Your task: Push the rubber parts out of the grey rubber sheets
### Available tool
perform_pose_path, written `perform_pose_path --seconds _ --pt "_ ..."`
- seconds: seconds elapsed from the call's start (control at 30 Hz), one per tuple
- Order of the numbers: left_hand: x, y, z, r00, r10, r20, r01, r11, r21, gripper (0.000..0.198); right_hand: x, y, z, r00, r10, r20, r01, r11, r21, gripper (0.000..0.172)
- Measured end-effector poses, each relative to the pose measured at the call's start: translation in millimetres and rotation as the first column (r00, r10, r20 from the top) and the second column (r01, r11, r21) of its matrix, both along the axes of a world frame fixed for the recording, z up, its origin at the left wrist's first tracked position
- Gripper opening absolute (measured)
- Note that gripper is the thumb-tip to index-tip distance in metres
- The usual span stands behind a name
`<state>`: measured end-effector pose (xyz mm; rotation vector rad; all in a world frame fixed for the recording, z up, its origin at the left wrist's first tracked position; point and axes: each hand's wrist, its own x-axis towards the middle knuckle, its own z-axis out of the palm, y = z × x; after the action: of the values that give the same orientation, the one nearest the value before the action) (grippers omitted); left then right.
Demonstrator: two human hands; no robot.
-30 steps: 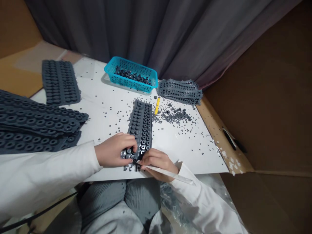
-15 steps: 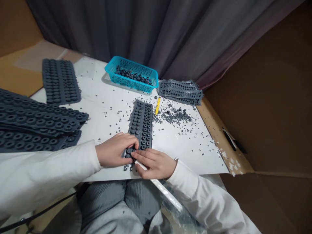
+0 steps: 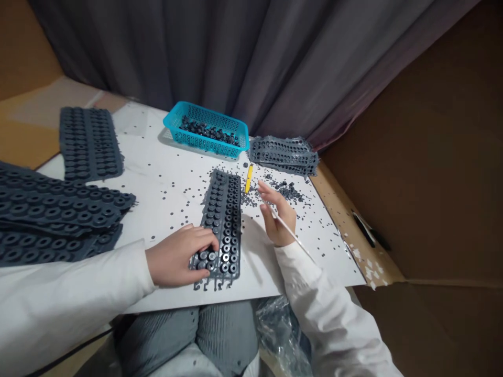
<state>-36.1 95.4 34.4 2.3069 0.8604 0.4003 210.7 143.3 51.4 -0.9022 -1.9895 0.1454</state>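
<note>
A dark grey moulded rubber sheet (image 3: 227, 222) with rows of round, ring-shaped parts lies flat on the white board. My left hand (image 3: 178, 255) grips its near left side, fingers curled over the parts and the thumb at the bottom. Raised to the right of the sheet is my right hand (image 3: 280, 220), its fingers bent and the index fingertip off the thumb. A thin white stick (image 3: 298, 243) runs across its palm and back along the wrist. Beyond that hand lies a yellow pen-like tool (image 3: 249, 179).
A blue basket (image 3: 206, 149) with many small dark parts stands at the back. Stacked moulded sheets (image 3: 58, 209) lie left, with another sheet (image 3: 90, 144) behind them. Perforated sheets (image 3: 283, 156) lie back right. Small dark scraps (image 3: 288, 192) litter the white board (image 3: 173, 178).
My right hand has lifted off the sheet's near end and moved right and away from me, with the white stick in it. My left hand stays on the sheet. The view has shifted slightly.
</note>
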Motion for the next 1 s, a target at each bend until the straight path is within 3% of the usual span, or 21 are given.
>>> perform_pose_path --seconds 0.1,0.17,0.3,0.37,0.47,0.57,0.7,0.87,0.93,1.0 --pt "-1.2 -2.4 0.9 1.0 -0.01 0.02 0.01 1.0 -0.003 0.029 6.4 24.2 -0.7 0.975 -0.183 -0.128 0.185 0.983 0.008 0.013" --pt "-1.7 -3.7 1.0 1.0 0.0 0.028 0.001 1.0 -0.008 0.025 8.8 35.2 -6.2 0.949 -0.245 -0.197 0.226 0.967 -0.114 0.016" --pt "-1.7 -3.6 -1.3 0.996 0.057 0.066 -0.058 0.998 0.014 0.007 3.1 34.4 -19.2 0.916 -0.224 -0.332 0.06 0.897 -0.438 0.016" --pt "-1.5 -1.6 -2.9 0.98 0.17 0.102 -0.172 0.985 0.011 0.004 -5.5 22.1 -21.5 0.886 -0.147 -0.439 -0.105 0.859 -0.5 0.013" --pt "-1.3 2.1 -4.2 0.93 0.331 0.157 -0.337 0.941 0.014 0.015 -21.0 -2.5 -20.5 0.867 0.132 -0.48 -0.41 0.737 -0.537 0.01" --pt "-1.5 3.6 -4.2 0.934 0.3 0.192 -0.314 0.948 0.049 0.011 -32.0 -20.5 -20.5 0.842 0.35 -0.411 -0.526 0.701 -0.481 0.01" --pt "-1.5 1.7 -2.1 0.96 0.199 0.199 -0.217 0.973 0.073 0.013 -33.4 -26.2 -22.8 0.803 0.438 -0.403 -0.591 0.673 -0.445 0.011" --pt "-1.9 2.4 3.3 0.951 0.252 0.177 -0.261 0.965 0.028 0.016 -25.0 -20.5 -18.7 0.804 0.304 -0.51 -0.572 0.626 -0.529 0.007" --pt "-2.8 4.2 4.1 0.938 0.297 0.178 -0.299 0.954 -0.011 0.016 -20.7 -13.9 -16.2 0.764 0.172 -0.622 -0.579 0.608 -0.543 0.005" --pt "-3.8 4.9 4.9 0.925 0.337 0.177 -0.336 0.941 -0.039 0.017 -15.1 -3.9 -14.2 0.69 -0.006 -0.724 -0.551 0.644 -0.531 0.004"
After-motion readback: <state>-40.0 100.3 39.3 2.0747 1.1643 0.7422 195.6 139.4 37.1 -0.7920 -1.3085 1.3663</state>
